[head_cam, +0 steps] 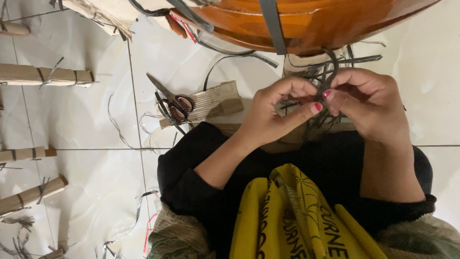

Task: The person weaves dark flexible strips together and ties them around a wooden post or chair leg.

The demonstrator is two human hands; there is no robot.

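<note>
Yellow printed cloth (297, 216) lies closest to the lens, draped over my lap against black sleeves. Above it, my two hands meet over a tangle of dark plastic strapping (326, 79), held just in front of my chest and above the white tiled floor (96, 120). My left hand (270, 115) curls toward the strap, thumb and forefinger pressed together in a pinch on a dark strand, the red-painted thumbnail pointing right. My right hand (366, 103) faces it, its fingers (335, 98) likewise closed on the same strap, where a loop rises between the two hands. Loose strap ends fan out behind and below the hands, partly covering a cardboard-wrapped bundle (306, 64) that my hands hide in part. Just beyond that, a polished brown wooden piece (306, 21) with a curved edge crosses the top of the view, with a grey strap band (273, 24) running over it. Left of my hands, scissors (172, 100) with dark handles rest on a scrap of corrugated cardboard (215, 100). Farther left, well apart, several cardboard-wrapped sticks bound with straps (45, 75) lie on the floor, with thin offcuts of strap (117, 124) scattered among them.
</note>
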